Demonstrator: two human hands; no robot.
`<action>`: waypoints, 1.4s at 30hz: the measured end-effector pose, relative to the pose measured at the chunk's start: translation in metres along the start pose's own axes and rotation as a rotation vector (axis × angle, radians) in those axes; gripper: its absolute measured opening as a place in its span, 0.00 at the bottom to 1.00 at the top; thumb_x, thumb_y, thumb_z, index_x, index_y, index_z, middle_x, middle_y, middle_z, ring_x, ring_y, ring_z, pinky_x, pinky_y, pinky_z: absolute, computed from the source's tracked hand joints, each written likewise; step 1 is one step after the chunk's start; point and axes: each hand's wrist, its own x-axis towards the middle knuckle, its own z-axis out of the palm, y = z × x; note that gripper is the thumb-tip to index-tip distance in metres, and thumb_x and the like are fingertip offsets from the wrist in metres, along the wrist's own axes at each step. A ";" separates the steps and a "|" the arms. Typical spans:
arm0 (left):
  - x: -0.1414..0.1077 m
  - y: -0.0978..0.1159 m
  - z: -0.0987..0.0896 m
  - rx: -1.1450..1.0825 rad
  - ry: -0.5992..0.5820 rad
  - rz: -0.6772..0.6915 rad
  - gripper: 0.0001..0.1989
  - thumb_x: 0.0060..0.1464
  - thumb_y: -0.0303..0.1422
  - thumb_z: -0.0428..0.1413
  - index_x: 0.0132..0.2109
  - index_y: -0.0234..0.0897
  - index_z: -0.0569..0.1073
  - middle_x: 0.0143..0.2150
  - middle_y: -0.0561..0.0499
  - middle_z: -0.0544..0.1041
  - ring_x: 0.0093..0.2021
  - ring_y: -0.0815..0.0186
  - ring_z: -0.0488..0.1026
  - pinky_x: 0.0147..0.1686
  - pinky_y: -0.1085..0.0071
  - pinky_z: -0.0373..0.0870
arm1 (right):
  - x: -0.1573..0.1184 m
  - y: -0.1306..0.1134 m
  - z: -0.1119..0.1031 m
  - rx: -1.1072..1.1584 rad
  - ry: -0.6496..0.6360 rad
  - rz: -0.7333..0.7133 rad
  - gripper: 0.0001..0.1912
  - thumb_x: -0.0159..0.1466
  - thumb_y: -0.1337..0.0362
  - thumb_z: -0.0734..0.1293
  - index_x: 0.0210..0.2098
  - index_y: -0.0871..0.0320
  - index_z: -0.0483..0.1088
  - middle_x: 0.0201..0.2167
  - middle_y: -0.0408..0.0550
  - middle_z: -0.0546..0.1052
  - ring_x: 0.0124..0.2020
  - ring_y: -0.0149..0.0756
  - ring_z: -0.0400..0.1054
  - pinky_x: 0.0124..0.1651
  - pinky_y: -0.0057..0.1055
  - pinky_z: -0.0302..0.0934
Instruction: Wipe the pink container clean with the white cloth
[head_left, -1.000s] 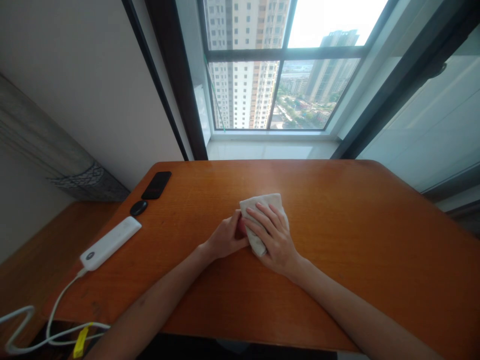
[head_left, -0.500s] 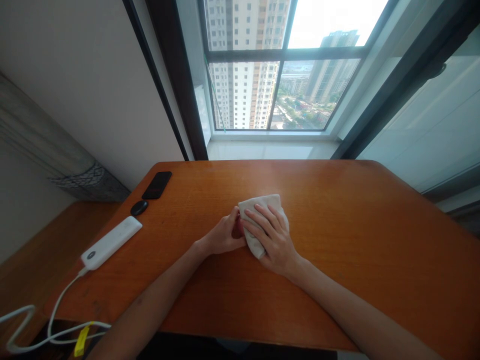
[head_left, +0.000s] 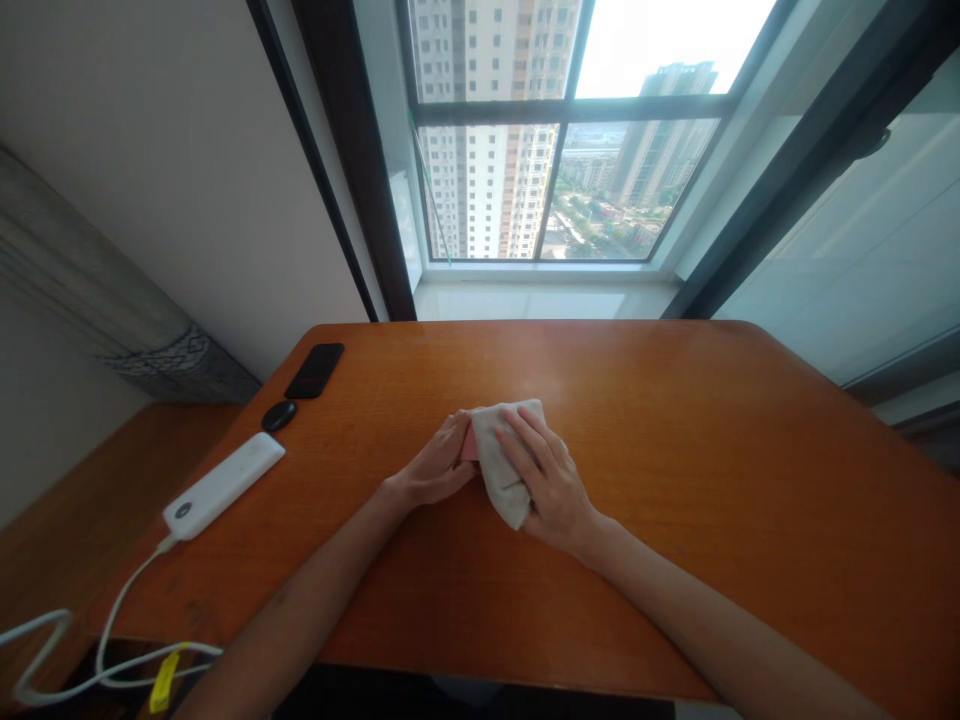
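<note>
A pink object (head_left: 469, 446) shows between my hands above the wooden table (head_left: 675, 450); most of it is covered, so its shape is unclear. My left hand (head_left: 439, 462) grips its left side, thumb at the near side and fingers at the far side. A folded whitish cloth (head_left: 499, 480) lies over its right part. My right hand (head_left: 551, 485) is wrapped over the cloth, its fingers pressing the cloth against the pink object.
At the table's left side lie a black phone (head_left: 315, 370), a small black oval object (head_left: 279, 415) and a white power strip or power bank (head_left: 225, 485) with a white cable (head_left: 112, 600). A window (head_left: 562, 200) stands beyond the far edge.
The cloth and my right hand have shifted slightly left and nearer. My left hand has also moved a little left, and more pink surface shows beside the cloth.
</note>
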 end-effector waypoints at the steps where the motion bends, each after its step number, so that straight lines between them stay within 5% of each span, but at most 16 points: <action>1: 0.000 0.000 0.000 -0.006 -0.006 0.015 0.28 0.65 0.33 0.57 0.70 0.39 0.67 0.66 0.38 0.76 0.65 0.46 0.74 0.71 0.43 0.70 | 0.000 0.000 0.001 0.001 0.003 0.011 0.46 0.73 0.60 0.67 0.85 0.53 0.46 0.80 0.60 0.64 0.80 0.64 0.58 0.73 0.60 0.65; 8: -0.002 -0.003 0.005 -0.002 -0.051 0.106 0.30 0.74 0.41 0.52 0.78 0.42 0.61 0.78 0.37 0.66 0.79 0.46 0.63 0.79 0.44 0.59 | 0.005 -0.003 -0.002 -0.016 -0.024 -0.023 0.39 0.71 0.58 0.71 0.80 0.41 0.61 0.78 0.51 0.69 0.79 0.68 0.58 0.72 0.67 0.63; 13: -0.004 0.004 0.020 0.129 0.221 0.134 0.25 0.75 0.37 0.53 0.74 0.41 0.65 0.70 0.37 0.75 0.70 0.47 0.73 0.72 0.46 0.71 | 0.008 -0.004 -0.002 -0.047 -0.059 -0.044 0.40 0.72 0.61 0.69 0.82 0.45 0.58 0.75 0.54 0.72 0.76 0.65 0.64 0.68 0.62 0.68; 16: -0.005 0.011 0.025 0.198 0.284 0.110 0.19 0.75 0.35 0.54 0.68 0.40 0.71 0.64 0.39 0.80 0.62 0.47 0.79 0.65 0.46 0.77 | 0.008 -0.005 0.000 -0.061 -0.058 -0.033 0.41 0.73 0.62 0.67 0.83 0.44 0.56 0.76 0.54 0.71 0.76 0.64 0.64 0.68 0.63 0.68; 24: -0.001 0.006 0.027 -0.141 0.193 -0.024 0.14 0.75 0.33 0.55 0.63 0.41 0.75 0.63 0.45 0.82 0.64 0.53 0.80 0.67 0.51 0.79 | 0.012 -0.008 0.003 -0.102 -0.074 -0.072 0.40 0.73 0.62 0.66 0.82 0.49 0.56 0.76 0.55 0.71 0.77 0.65 0.62 0.67 0.61 0.67; 30: 0.001 -0.003 0.036 -0.290 0.111 -0.106 0.13 0.74 0.33 0.54 0.58 0.39 0.81 0.57 0.47 0.86 0.59 0.52 0.84 0.59 0.56 0.87 | 0.013 -0.009 0.001 -0.122 -0.046 -0.084 0.35 0.73 0.59 0.66 0.78 0.53 0.64 0.73 0.58 0.74 0.76 0.66 0.62 0.67 0.60 0.66; 37: -0.006 0.005 0.033 -0.004 0.303 0.002 0.25 0.73 0.32 0.57 0.73 0.42 0.69 0.69 0.43 0.78 0.67 0.51 0.80 0.69 0.53 0.80 | 0.012 -0.009 -0.001 -0.105 -0.037 -0.105 0.32 0.74 0.58 0.65 0.76 0.56 0.66 0.73 0.60 0.74 0.76 0.66 0.62 0.66 0.60 0.66; 42: -0.009 0.016 0.026 0.093 0.308 0.071 0.16 0.74 0.29 0.54 0.65 0.41 0.75 0.62 0.44 0.81 0.60 0.56 0.83 0.63 0.60 0.83 | 0.013 -0.010 -0.001 -0.100 -0.036 -0.089 0.32 0.74 0.58 0.66 0.77 0.53 0.66 0.73 0.59 0.74 0.77 0.65 0.62 0.67 0.60 0.66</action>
